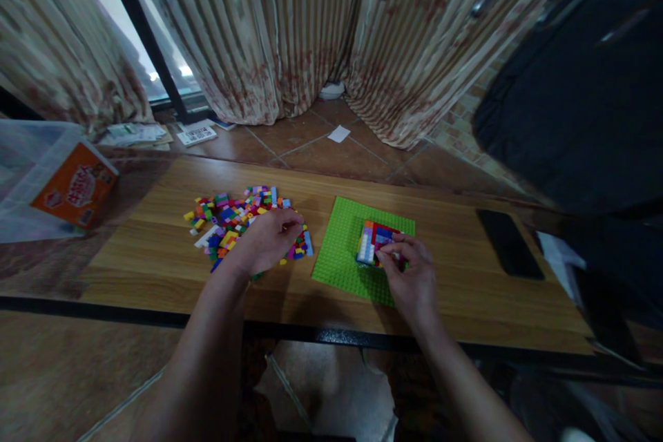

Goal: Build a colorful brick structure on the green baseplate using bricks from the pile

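Observation:
On the green studded baseplate [331, 255] stands a low, squarish model of building bricks [367, 240], with white, light blue, orange, red and dark blue parts showing. My right hand [417, 280] is closed at its right side, thumb and fingertips on its top; the hand covers the right part of the model. My left hand [269, 240] hovers over the right side of a spread-out pile of loose building bricks [228, 214] in many colours. Its thumb and fingers are pinched together, and whatever lies between the fingertips is too small to make out.
Both lie on a narrow wooden table [150, 242] with a dark front edge. A black phone [510, 243] lies at the right. To the left is a clear plastic bin [41, 141] with an orange label. Striped curtains [248, 27] hang behind the table.

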Demonstrator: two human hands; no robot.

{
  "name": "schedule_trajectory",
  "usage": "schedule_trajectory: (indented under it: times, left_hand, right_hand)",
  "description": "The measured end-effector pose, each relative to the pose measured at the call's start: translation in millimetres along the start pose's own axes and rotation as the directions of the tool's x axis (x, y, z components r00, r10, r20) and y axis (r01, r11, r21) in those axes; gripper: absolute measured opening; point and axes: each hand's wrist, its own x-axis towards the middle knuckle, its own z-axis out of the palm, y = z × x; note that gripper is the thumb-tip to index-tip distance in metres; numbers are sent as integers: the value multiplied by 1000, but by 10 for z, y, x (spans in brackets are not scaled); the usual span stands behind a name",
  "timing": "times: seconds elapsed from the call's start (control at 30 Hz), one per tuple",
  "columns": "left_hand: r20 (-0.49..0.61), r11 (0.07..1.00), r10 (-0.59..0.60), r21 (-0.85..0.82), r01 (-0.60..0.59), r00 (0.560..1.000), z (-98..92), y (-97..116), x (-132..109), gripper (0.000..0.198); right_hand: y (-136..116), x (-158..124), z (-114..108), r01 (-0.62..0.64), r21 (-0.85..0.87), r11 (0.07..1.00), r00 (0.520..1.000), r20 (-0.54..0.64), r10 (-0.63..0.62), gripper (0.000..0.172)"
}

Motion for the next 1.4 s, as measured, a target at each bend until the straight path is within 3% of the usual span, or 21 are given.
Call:
schedule_trajectory:
  times: [0.23, 0.37, 0.57, 0.77, 0.93, 1.07, 1.2, 1.4]
  left_hand:
    - [-21, 1000, 0, -30, 0, 1000, -37, -90, -32, 21]
    - [12, 999, -18, 44, 18, 1000, -35, -124, -79, 22]
    - [90, 985, -76, 160, 61, 993, -70, 0, -121, 32]
    - [63, 954, -6, 301, -13, 998, -18, 98, -81, 25]
    - [36, 900, -28, 436, 10, 999, 113, 211, -63, 24]
    - [33, 870, -44, 492, 22, 999, 154, 252, -68, 25]
    - [49, 854, -23, 521, -6, 999, 146, 242, -64, 22]
    - [-6, 849, 11, 529, -6, 1000, 133, 233, -47, 27]
  right_hand:
    - [57, -29, -55, 118, -73, 990, 991, 65, -113, 20]
    - [144, -26, -77, 166, -139, 976, 979, 144, -146, 39]
    - [226, 74, -61, 172, -125, 977, 966, 216, -142, 41]
    - [209, 232, 1, 169, -52, 984, 951, 271, -150, 42]
    - [167, 298, 49, 174, -25, 985, 946, 281, -160, 44]
    - [134, 328, 1, 176, -5, 984, 956, 240, -169, 46]
    - [147, 402, -104, 132, 77, 988, 984, 111, -140, 42]
    - [241, 474, -160, -58, 246, 967, 993, -88, 82, 32]
